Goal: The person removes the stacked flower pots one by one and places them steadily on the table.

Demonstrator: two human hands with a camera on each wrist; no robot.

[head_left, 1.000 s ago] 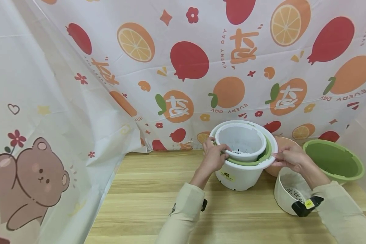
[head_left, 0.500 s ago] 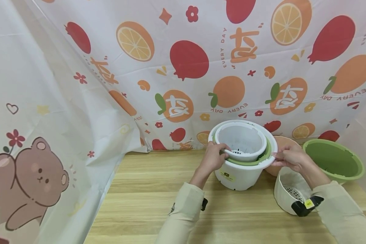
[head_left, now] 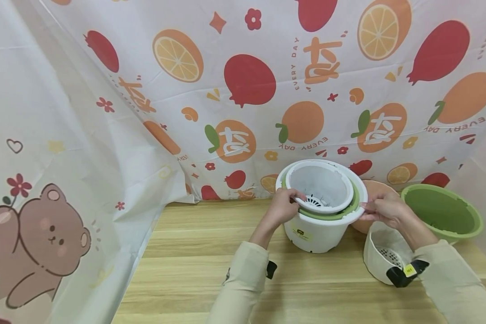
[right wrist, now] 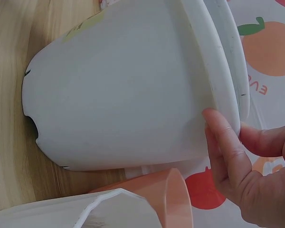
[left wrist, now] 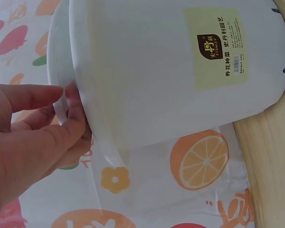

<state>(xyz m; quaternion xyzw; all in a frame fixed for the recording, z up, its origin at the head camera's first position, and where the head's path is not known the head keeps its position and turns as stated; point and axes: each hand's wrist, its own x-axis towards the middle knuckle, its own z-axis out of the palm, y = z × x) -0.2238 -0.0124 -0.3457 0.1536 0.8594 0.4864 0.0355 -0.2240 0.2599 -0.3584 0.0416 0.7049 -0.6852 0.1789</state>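
Observation:
A large white flowerpot (head_left: 312,236) with a yellow label stands on the table. Nested in it is a green pot (head_left: 358,204), and inside that a smaller white pot (head_left: 321,180) with a slotted bottom. My left hand (head_left: 281,206) pinches the smaller white pot's rim at its near left; the left wrist view shows thumb and fingers at this inner rim (left wrist: 57,57). My right hand (head_left: 389,210) pinches the large pot's rim on its right side, thumb on top and fingers beneath, as the right wrist view shows with the rim (right wrist: 218,71).
To the right, a small cream pot (head_left: 378,258) with a perforated bottom lies tilted below my right wrist. Behind it is an orange pot (head_left: 374,188). A green pot (head_left: 441,209) stands at the far right. A fruit-print cloth (head_left: 251,135) hangs behind the wooden table (head_left: 210,252).
My left fingers have shifted from the large pot's left rim to the smaller white pot's rim. That pot has tipped slightly, and more of its slotted bottom shows. The right hand stays put.

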